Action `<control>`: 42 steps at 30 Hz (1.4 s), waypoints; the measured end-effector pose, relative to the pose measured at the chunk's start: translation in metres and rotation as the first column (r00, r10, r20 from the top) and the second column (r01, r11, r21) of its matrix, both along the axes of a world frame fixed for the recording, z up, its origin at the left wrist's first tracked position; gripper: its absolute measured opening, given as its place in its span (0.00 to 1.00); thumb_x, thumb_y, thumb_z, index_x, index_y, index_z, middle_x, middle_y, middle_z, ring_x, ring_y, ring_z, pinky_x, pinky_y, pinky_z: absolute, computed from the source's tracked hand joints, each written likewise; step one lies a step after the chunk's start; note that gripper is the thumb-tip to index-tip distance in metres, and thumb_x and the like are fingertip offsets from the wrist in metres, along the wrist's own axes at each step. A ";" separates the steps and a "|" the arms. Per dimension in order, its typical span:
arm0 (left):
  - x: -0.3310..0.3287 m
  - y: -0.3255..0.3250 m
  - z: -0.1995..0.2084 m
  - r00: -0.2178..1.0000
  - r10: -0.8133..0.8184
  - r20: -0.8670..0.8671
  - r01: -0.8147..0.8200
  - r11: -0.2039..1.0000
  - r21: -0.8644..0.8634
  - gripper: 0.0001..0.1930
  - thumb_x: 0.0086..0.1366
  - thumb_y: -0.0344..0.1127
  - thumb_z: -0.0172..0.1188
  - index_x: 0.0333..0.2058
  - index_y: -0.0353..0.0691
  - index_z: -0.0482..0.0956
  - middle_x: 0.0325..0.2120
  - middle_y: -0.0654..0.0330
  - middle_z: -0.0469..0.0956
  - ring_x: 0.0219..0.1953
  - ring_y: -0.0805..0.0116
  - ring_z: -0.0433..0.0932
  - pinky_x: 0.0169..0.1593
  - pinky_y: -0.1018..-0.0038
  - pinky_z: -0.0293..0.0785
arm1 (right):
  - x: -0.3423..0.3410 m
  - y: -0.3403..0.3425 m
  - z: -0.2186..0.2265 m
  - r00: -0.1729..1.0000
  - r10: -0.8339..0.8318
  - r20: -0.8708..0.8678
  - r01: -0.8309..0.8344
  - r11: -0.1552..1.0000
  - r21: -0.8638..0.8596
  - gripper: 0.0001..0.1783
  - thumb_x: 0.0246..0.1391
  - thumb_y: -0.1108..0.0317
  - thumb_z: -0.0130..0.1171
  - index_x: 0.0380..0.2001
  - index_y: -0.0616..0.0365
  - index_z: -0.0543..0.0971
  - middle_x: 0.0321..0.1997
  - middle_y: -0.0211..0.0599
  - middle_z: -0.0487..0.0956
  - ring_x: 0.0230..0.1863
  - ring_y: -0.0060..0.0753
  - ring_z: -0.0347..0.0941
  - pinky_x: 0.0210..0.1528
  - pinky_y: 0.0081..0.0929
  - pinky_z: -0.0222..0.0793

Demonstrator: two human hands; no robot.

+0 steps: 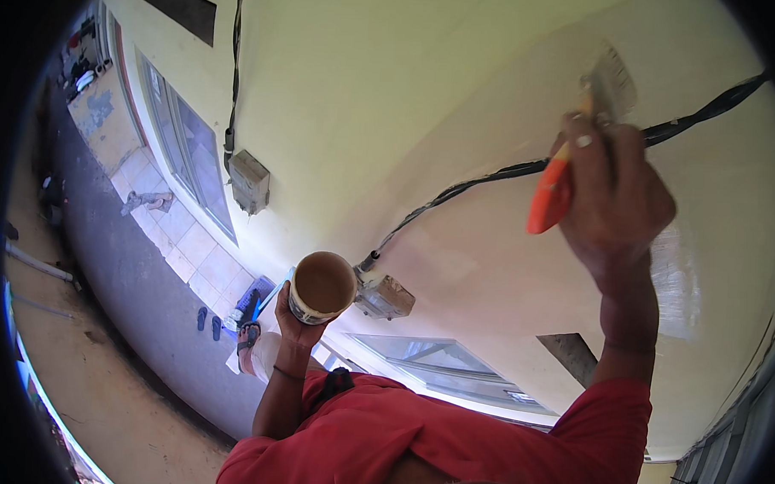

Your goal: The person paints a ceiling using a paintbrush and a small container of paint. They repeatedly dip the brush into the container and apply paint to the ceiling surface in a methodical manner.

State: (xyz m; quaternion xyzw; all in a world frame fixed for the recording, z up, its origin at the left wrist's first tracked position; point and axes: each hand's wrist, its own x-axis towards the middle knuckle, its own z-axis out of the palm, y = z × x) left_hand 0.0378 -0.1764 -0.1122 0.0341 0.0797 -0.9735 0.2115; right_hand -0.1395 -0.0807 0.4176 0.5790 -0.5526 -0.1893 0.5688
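My right hand (609, 194) is raised against the pale yellow wall (359, 79), its fingers wrapped round a paintbrush (553, 195) with an orange-red handle end. The brush's wide, whitish head is at the wall above a twisted black cable (484, 179); motion or distance blurs its bristles. Lower and to the left, my left hand (298, 322) grips a small round tub (324, 284) from below and the side. The tub is tilted toward me and holds a beige-brown liquid. Around the brush, the wall has a duller, damp-looking patch.
Two electrical boxes (250, 183) are fixed to the wall, one close to the tub. Windows (186, 141) line the wall. Far below lie a tiled ledge (195, 244), a grey walkway (123, 233), sandals (209, 321) and a crumpled cloth (147, 201). Corrugated sheeting (739, 450) stands at the right.
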 end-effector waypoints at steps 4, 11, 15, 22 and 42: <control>-0.005 0.004 -0.001 1.000 -0.023 -0.002 0.023 1.000 0.015 0.36 0.74 0.65 0.57 0.73 0.53 0.71 0.73 0.50 0.71 0.73 0.41 0.70 0.67 0.27 0.71 | -0.013 -0.003 -0.071 0.987 0.148 0.060 -0.154 0.982 0.106 0.10 0.55 0.72 0.65 0.39 0.65 0.82 0.35 0.50 0.79 0.20 0.25 0.73 0.19 0.22 0.68; -0.003 -0.003 0.005 1.000 -0.017 -0.014 0.017 1.000 0.016 0.36 0.75 0.63 0.58 0.72 0.49 0.72 0.72 0.49 0.72 0.73 0.41 0.71 0.68 0.28 0.71 | 0.003 0.000 -0.136 0.830 0.258 0.495 -0.373 0.916 0.147 0.13 0.61 0.67 0.65 0.43 0.66 0.84 0.39 0.57 0.82 0.26 0.34 0.82 0.25 0.26 0.81; 0.002 -0.005 0.006 1.000 -0.012 0.021 0.012 1.000 -0.013 0.35 0.75 0.63 0.58 0.72 0.50 0.73 0.72 0.50 0.72 0.73 0.42 0.71 0.68 0.28 0.72 | 0.006 0.025 -0.149 0.543 0.537 0.645 -0.612 0.779 -0.133 0.16 0.63 0.62 0.69 0.49 0.62 0.86 0.42 0.54 0.84 0.31 0.36 0.86 0.28 0.27 0.84; 0.018 0.002 0.012 0.989 0.002 0.146 -0.002 1.000 -0.004 0.35 0.76 0.65 0.52 0.72 0.51 0.71 0.70 0.52 0.72 0.71 0.44 0.72 0.63 0.37 0.75 | 0.000 0.115 -0.129 0.053 0.448 0.892 0.043 0.892 -0.450 0.13 0.54 0.81 0.77 0.42 0.64 0.86 0.35 0.39 0.87 0.32 0.28 0.85 0.34 0.25 0.80; 0.015 0.015 0.021 0.989 0.008 0.146 0.003 0.997 -0.075 0.36 0.76 0.67 0.50 0.74 0.53 0.69 0.71 0.52 0.71 0.71 0.43 0.72 0.62 0.36 0.75 | -0.039 0.045 -0.081 0.343 0.630 0.696 -0.127 0.766 -0.631 0.13 0.52 0.78 0.81 0.40 0.72 0.89 0.34 0.44 0.90 0.30 0.30 0.86 0.33 0.25 0.84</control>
